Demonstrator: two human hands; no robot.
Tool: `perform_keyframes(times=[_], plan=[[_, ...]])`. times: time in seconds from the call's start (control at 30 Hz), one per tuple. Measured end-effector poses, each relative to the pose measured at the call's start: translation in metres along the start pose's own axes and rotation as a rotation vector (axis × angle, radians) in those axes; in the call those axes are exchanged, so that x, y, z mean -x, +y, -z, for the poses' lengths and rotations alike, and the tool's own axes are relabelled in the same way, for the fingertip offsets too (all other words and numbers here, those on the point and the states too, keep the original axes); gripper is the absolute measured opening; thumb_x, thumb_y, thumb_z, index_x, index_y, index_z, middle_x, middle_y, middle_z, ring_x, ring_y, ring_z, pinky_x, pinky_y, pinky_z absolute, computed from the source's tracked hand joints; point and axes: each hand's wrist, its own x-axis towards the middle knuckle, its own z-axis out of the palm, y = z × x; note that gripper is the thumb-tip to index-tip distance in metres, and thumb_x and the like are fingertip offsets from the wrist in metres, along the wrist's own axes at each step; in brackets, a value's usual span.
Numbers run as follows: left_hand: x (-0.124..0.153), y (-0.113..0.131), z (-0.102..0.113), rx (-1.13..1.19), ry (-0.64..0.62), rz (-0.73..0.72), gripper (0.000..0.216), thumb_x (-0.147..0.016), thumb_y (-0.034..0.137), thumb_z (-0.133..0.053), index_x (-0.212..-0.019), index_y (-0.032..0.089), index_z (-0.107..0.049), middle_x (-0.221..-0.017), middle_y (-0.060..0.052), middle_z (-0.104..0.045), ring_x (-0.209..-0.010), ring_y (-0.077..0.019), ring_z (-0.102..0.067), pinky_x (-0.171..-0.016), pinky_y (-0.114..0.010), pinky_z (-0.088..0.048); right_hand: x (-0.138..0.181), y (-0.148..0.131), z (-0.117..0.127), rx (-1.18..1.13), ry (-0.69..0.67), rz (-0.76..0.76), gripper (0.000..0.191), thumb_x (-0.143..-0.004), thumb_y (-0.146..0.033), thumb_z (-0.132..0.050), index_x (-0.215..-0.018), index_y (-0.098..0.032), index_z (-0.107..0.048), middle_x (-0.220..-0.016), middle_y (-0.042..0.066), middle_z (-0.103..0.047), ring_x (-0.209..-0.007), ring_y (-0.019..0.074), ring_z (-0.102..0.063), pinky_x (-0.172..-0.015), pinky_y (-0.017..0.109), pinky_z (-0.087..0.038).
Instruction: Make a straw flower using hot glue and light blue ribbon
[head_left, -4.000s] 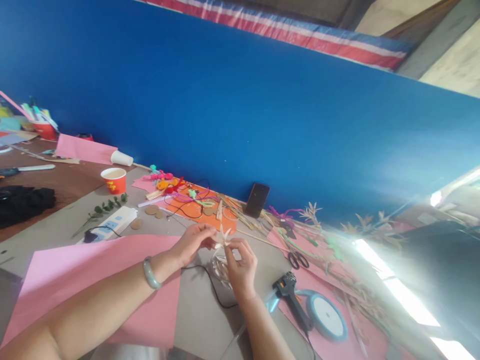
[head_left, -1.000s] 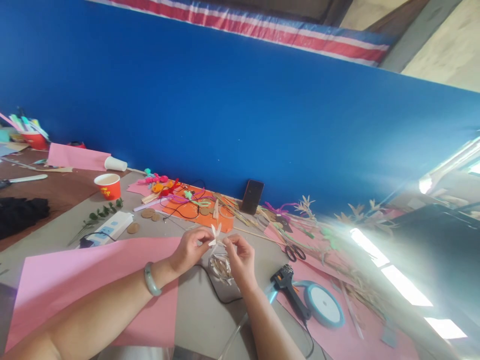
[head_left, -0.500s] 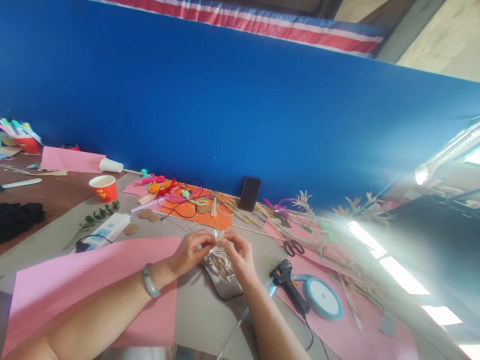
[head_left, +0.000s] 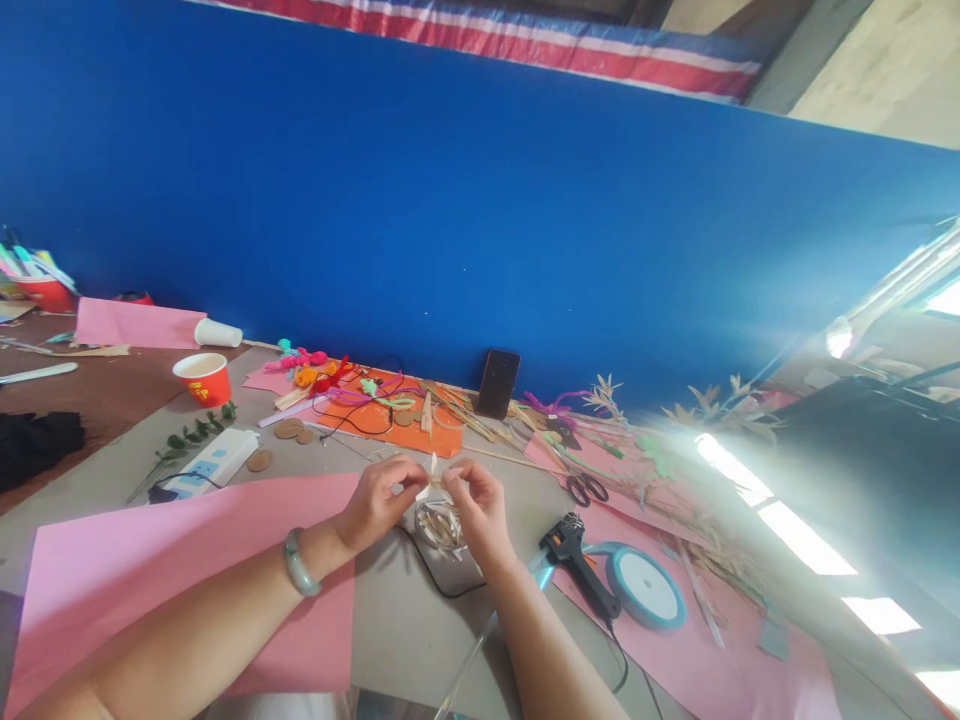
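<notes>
Between my two hands, above the table, is a small pale flower-like piece (head_left: 433, 480) with thin whitish petals. My left hand (head_left: 387, 494), a bracelet (head_left: 300, 562) on its wrist, pinches the piece from the left with thumb and forefinger. From the other side, the fingertips of my right hand (head_left: 478, 505) are closed on it too. My fingers cover part of the piece. Just below them stands a round clear container (head_left: 441, 530) full of pale, petal-like slivers.
A black glue gun (head_left: 579, 568) and a blue-edged ribbon spool (head_left: 646, 588) lie right of my forearm. Scissors (head_left: 586, 489) rest behind them. Pink paper (head_left: 187, 570) spreads at left, near a power strip (head_left: 214, 462) and red cup (head_left: 204, 380). A phone (head_left: 498, 383) leans against the blue wall.
My hands have moved slightly apart, and the pale piece has turned so that one petal points up. The view has shifted a little.
</notes>
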Motion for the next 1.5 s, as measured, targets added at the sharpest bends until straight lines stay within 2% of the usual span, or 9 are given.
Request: perform_keyframes(times=[0.3, 0.47, 0.6, 0.73, 1.03, 1.5], plan=[[-0.001, 0.000, 0.000, -0.028, 0.004, -0.032, 0.008, -0.085, 0.020, -0.058, -0.079, 0.018, -0.062, -0.078, -0.004, -0.065, -0.072, -0.0145, -0.060, -0.069, -0.026, -0.047, 0.000, 0.001, -0.002, -0.074, -0.011, -0.073, 0.023, -0.077, -0.035, -0.062, -0.064, -0.019, -0.052, -0.062, -0.003, -0.050, -0.060, 0.0122, -0.044, -0.061, 0.024, -0.037], [0.000, -0.001, -0.001, -0.011, 0.007, -0.037, 0.007, -0.085, 0.020, -0.059, -0.078, 0.018, -0.062, -0.077, -0.004, -0.065, -0.072, -0.0146, -0.060, -0.068, -0.026, -0.047, -0.001, -0.005, -0.001, -0.034, 0.004, -0.097, 0.028, -0.080, -0.042, -0.060, -0.067, -0.018, -0.056, -0.062, -0.001, -0.052, -0.061, 0.0130, -0.045, -0.061, 0.025, -0.037], [0.000, -0.004, -0.001, -0.020, 0.058, -0.032, 0.010, -0.085, 0.021, -0.058, -0.076, 0.018, -0.061, -0.075, -0.003, -0.063, -0.070, -0.0139, -0.058, -0.067, -0.026, -0.046, -0.001, -0.011, -0.001, -0.009, 0.041, -0.100, 0.036, -0.083, -0.049, -0.055, -0.065, -0.017, -0.056, -0.060, -0.002, -0.051, -0.061, 0.0130, -0.045, -0.061, 0.024, -0.037], [0.000, -0.006, -0.001, -0.023, 0.107, -0.027, 0.010, -0.084, 0.020, -0.058, -0.075, 0.018, -0.060, -0.074, -0.003, -0.062, -0.070, -0.0138, -0.058, -0.067, -0.025, -0.046, 0.001, -0.013, -0.001, -0.009, -0.035, -0.121, 0.041, -0.081, -0.053, -0.055, -0.060, -0.018, -0.053, -0.058, -0.001, -0.050, -0.058, 0.0130, -0.045, -0.058, 0.024, -0.036], [-0.002, -0.004, 0.000, -0.017, 0.121, 0.028, 0.009, -0.082, 0.016, -0.058, -0.073, 0.018, -0.058, -0.073, -0.001, -0.060, -0.068, -0.0126, -0.055, -0.065, -0.023, -0.043, 0.003, -0.009, -0.001, -0.035, -0.116, -0.118, 0.028, -0.078, -0.036, -0.059, -0.059, -0.017, -0.057, -0.058, -0.001, -0.054, -0.059, 0.0130, -0.047, -0.059, 0.024, -0.036], [-0.002, -0.004, -0.002, 0.114, 0.138, 0.129, 0.006, -0.080, 0.015, -0.057, -0.075, 0.018, -0.058, -0.073, -0.001, -0.059, -0.068, -0.0121, -0.054, -0.063, -0.022, -0.045, 0.003, -0.014, -0.003, -0.035, -0.126, -0.116, 0.026, -0.078, -0.032, -0.059, -0.057, -0.018, -0.051, -0.058, -0.003, -0.049, -0.058, 0.0117, -0.043, -0.060, 0.024, -0.036]])
